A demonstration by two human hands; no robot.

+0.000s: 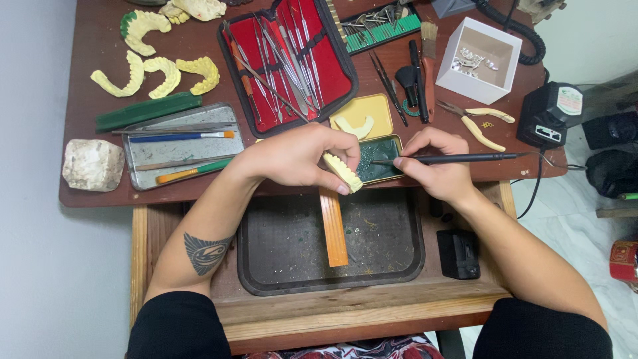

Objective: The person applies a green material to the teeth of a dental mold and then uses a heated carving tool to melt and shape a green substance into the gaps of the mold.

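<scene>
The person's left hand (pixel 292 156) is gripping a pale yellow plaster cast of a row of teeth (pixel 343 172), fingers clenched around one end so the cast is jutting out over the front edge of the dark brown wooden counter (pixel 86 80), just above an orange wooden peg (pixel 333 226) and a dark, rounded catch tray (pixel 279 246). The right hand (pixel 435 166) is pinching a slim black-handled instrument (pixel 452 158), its tip dipping into a small open tin of dark green wax (pixel 379 159) just beside the cast.

To my eye the grip is covering only one end of the cast, so sideways pressure from the tip could be snapping the plaster or twisting it loose into the tray. Wax could also be dripping between tin and cast. The instrument's long handle is reaching toward the cream-handled pliers (pixel 480 123) and may be nudging them.
</scene>
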